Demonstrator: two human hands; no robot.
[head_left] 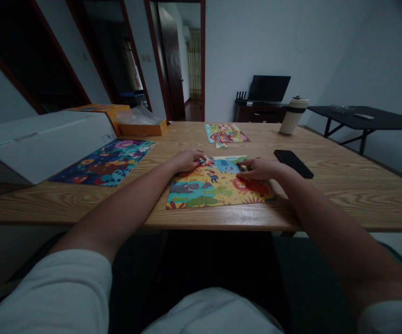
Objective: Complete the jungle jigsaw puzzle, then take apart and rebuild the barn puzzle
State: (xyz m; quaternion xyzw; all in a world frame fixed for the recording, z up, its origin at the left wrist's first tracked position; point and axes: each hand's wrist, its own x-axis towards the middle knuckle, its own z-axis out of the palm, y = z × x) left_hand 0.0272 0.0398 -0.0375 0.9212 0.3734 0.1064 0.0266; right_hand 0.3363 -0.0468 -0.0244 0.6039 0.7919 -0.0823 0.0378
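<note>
A colourful animal jigsaw puzzle [215,185] lies flat on the wooden table [343,185] right in front of me. My left hand [187,160] rests on its far left corner, fingers curled down onto the pieces. My right hand [260,168] lies on the far right part of the puzzle, fingertips pressing the surface. Whether either hand pinches a loose piece is too dark to tell. A single loose piece [221,146] lies just beyond the puzzle.
A dark blue puzzle [106,162] lies to the left beside a large white box [41,141]. An orange box [140,125], a smaller puzzle [226,133], a tumbler [293,116] and a black phone [293,163] sit further back and right.
</note>
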